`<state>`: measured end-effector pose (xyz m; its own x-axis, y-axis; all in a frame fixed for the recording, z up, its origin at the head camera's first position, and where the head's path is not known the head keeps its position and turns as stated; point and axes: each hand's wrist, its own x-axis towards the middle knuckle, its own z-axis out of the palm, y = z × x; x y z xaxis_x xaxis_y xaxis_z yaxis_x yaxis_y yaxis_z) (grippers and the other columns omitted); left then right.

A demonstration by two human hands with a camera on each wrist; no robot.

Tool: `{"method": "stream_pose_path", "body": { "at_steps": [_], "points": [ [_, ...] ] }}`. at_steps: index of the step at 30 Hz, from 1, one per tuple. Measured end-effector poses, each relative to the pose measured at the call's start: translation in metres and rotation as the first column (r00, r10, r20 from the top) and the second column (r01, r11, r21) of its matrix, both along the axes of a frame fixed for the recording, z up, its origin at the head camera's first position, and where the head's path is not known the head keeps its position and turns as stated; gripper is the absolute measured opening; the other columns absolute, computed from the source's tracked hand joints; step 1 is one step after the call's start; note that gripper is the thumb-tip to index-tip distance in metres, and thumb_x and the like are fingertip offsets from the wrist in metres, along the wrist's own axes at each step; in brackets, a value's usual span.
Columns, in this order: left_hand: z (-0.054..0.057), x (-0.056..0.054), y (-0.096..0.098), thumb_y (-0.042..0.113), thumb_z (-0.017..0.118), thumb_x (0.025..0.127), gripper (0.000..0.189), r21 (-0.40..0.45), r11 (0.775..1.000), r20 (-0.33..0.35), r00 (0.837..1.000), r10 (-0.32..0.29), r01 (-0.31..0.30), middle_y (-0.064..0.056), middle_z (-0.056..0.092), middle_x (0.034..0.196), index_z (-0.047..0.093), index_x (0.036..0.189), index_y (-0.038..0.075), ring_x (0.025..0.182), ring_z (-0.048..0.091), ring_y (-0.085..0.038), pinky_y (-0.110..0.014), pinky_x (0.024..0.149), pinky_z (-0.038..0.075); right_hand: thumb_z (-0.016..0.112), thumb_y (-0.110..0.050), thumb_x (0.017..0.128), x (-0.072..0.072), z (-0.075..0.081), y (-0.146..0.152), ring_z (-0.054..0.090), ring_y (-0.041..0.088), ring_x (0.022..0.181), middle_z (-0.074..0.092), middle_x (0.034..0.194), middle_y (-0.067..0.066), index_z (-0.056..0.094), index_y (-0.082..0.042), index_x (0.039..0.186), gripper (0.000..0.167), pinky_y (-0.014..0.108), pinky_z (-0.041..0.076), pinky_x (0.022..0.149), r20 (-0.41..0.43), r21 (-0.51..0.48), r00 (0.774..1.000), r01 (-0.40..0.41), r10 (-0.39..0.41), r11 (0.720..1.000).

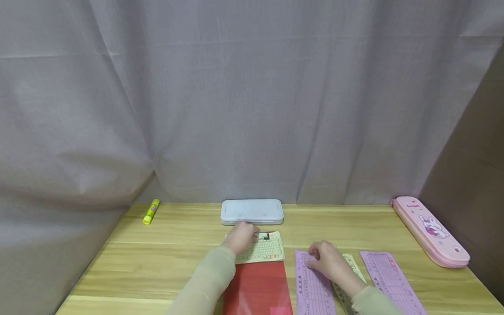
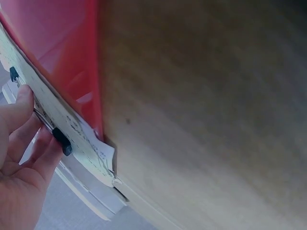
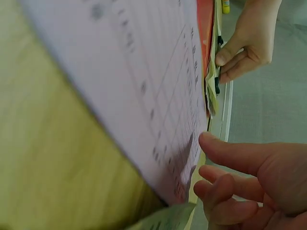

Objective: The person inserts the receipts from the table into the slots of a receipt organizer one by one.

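Observation:
My left hand (image 1: 241, 238) pinches a wire clip (image 2: 45, 120) with black ends, thumb on one side and fingers on the other. That clip lies at the far end of a red translucent clipboard (image 1: 257, 284), over a pale green printed sheet (image 1: 271, 249). Over the far end of a purple printed sheet (image 1: 311, 288), my right hand (image 1: 328, 262) hovers with loosely bent fingers. In the right wrist view, its thumb tip (image 3: 206, 139) is right at the sheet's edge, and a gap shows between thumb and fingers. Another green sheet (image 1: 355, 266) lies partly under the right wrist.
A second purple sheet (image 1: 390, 275) lies at the right. Behind the clipboard stands a flat white case (image 1: 252, 211). A pink pencil case (image 1: 431, 232) sits at the right edge, a yellow glue stick (image 1: 151, 211) at the back left. A grey curtain (image 1: 252, 109) hangs behind the table.

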<state>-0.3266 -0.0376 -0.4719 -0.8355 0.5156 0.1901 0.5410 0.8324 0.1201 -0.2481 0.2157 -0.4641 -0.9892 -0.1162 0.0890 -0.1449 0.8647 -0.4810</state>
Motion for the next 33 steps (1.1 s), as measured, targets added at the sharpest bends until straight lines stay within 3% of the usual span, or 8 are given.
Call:
{"method": "stream_pose_path", "body": {
  "at_steps": [7,15,27,33],
  "points": [
    [-0.001,0.001,0.000,0.021,0.074,0.080,0.013,0.011,1.000,0.020,1.000,0.013,-0.013,0.003,0.072,0.086,0.073,0.091,0.014,0.085,0.067,-0.012,-0.026,0.074,0.054,0.082,-0.016,0.066,0.000,-0.002,0.006,0.060,0.022,0.082,0.057,0.092,0.006,0.068,-0.001,0.102,0.042,0.046,0.054,0.076,-0.021,0.103,0.999,-0.023,0.025,0.994],
    [-0.002,0.001,0.000,0.021,0.074,0.080,0.014,0.012,1.000,0.023,1.000,0.009,-0.009,0.003,0.072,0.087,0.073,0.091,0.013,0.086,0.067,-0.012,-0.026,0.075,0.054,0.082,-0.017,0.066,-0.002,-0.003,0.006,0.061,0.022,0.086,0.059,0.096,0.003,0.070,-0.006,0.104,0.041,0.045,0.053,0.077,-0.033,0.152,0.997,-0.057,0.063,0.987],
    [-0.002,0.001,0.000,0.021,0.074,0.080,0.015,0.019,1.000,0.022,1.000,0.013,-0.013,0.003,0.072,0.087,0.074,0.092,0.014,0.086,0.067,-0.011,-0.026,0.076,0.054,0.080,-0.009,0.068,-0.007,-0.005,0.003,0.061,0.023,0.088,0.062,0.094,0.003,0.062,-0.015,0.084,0.025,0.044,0.053,0.081,-0.051,0.091,0.995,-0.086,0.091,0.992],
    [-0.003,-0.001,0.000,0.021,0.074,0.080,0.016,0.020,1.000,0.020,1.000,0.017,-0.018,0.003,0.072,0.089,0.074,0.094,0.014,0.088,0.067,-0.012,-0.026,0.077,0.054,0.079,-0.003,0.068,-0.011,-0.006,0.004,0.062,0.022,0.079,0.065,0.085,0.005,0.063,-0.009,0.088,0.026,0.041,0.054,0.073,-0.069,0.041,0.995,-0.068,0.071,0.997]
  ]
}}
